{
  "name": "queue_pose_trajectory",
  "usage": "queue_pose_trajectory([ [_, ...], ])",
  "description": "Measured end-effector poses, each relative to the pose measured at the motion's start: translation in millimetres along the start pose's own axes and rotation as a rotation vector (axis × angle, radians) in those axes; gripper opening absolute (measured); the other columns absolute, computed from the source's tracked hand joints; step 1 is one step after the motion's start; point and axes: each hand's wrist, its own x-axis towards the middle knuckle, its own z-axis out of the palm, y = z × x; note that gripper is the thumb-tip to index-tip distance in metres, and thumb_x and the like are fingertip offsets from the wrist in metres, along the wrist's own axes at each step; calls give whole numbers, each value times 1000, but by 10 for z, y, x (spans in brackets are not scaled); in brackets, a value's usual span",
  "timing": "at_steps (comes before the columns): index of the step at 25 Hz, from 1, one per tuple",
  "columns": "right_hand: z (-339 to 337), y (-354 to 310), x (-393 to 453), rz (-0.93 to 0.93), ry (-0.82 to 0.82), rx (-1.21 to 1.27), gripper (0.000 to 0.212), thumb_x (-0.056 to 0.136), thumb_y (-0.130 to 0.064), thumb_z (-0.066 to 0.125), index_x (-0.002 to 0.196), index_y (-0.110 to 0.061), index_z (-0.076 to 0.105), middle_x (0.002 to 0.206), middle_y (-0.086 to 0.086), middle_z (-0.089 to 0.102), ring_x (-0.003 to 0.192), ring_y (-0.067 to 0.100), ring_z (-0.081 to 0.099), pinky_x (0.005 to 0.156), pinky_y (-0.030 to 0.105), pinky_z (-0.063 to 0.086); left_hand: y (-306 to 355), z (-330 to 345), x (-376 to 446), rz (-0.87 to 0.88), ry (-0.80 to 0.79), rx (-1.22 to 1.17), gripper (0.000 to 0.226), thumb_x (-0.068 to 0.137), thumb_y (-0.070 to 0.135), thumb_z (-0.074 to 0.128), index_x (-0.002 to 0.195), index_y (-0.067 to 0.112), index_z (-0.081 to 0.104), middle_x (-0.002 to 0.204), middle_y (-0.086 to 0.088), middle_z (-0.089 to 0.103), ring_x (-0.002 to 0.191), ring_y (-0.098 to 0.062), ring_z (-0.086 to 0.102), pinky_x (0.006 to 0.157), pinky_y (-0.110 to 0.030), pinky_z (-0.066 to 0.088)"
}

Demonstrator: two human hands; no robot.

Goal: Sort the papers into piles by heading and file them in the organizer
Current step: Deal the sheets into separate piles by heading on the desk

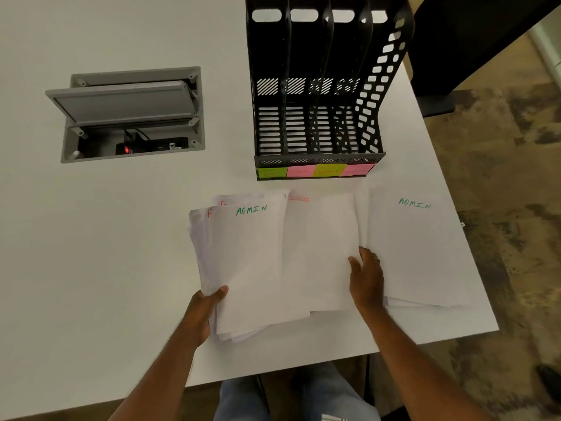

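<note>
A thick stack of white papers (252, 268) lies on the table, its top sheet headed ADMIN in green. My left hand (206, 308) grips the stack's lower left corner, thumb on top. Beside it a sheet headed FINANCE in red (318, 253) lies flat, and my right hand (365, 278) rests on its right edge with fingers on the paper. Further right sits a small ADMIN pile (416, 247). The black organizer (315, 86) stands behind, its slots showing no papers, with green, pink and yellow labels along its front.
An open grey cable hatch (130, 113) is set in the white table (91, 238) at the left. The table's right edge runs close beside the ADMIN pile. A dark cabinet (473, 41) stands beyond the organizer, over patterned floor.
</note>
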Motion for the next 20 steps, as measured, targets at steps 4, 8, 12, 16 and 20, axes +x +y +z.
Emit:
queue_pose_trajectory([
  [4, 91, 18, -86, 14, 25, -40, 40, 100, -11, 55, 139, -3, 50, 135, 21, 57, 125, 34, 56, 104, 45, 48, 184, -556, 24, 29, -50, 19, 35, 96, 9, 62, 129, -4, 61, 123, -22, 70, 112, -36, 67, 84, -36, 54],
  [8, 213, -28, -219, 5, 54, -150, 57, 96, -14, 62, 148, -7, 39, 140, 23, 51, 130, 39, 49, 101, 50, 47, 320, -998, 73, 26, -33, 15, 24, 97, 8, 61, 120, 1, 65, 115, -17, 73, 107, -34, 68, 90, -40, 53],
  [12, 313, -313, -327, -41, 191, -229, 63, 88, -19, 73, 143, -9, 43, 139, 18, 46, 126, 37, 44, 99, 53, 47, 392, -1119, 109, 17, -59, 2, 30, 96, 7, 61, 126, 0, 63, 122, -20, 70, 110, -34, 67, 94, -40, 51],
  [16, 678, -924, -729, -264, 10, 165, 23, 95, -18, 64, 119, -17, 65, 124, -3, 52, 111, 11, 56, 93, 35, 54, 437, -984, 144, -2, -119, 0, 29, 94, 11, 65, 122, 4, 65, 117, -15, 74, 102, -26, 72, 78, -32, 58],
  [20, 933, -1242, -992, -110, -80, 117, 16, 96, -28, 63, 111, -23, 67, 118, -9, 52, 106, 10, 59, 86, 23, 52, 426, -820, 200, -12, -163, -5, 28, 94, 11, 66, 122, 7, 65, 115, -12, 75, 105, -27, 71, 86, -36, 56],
])
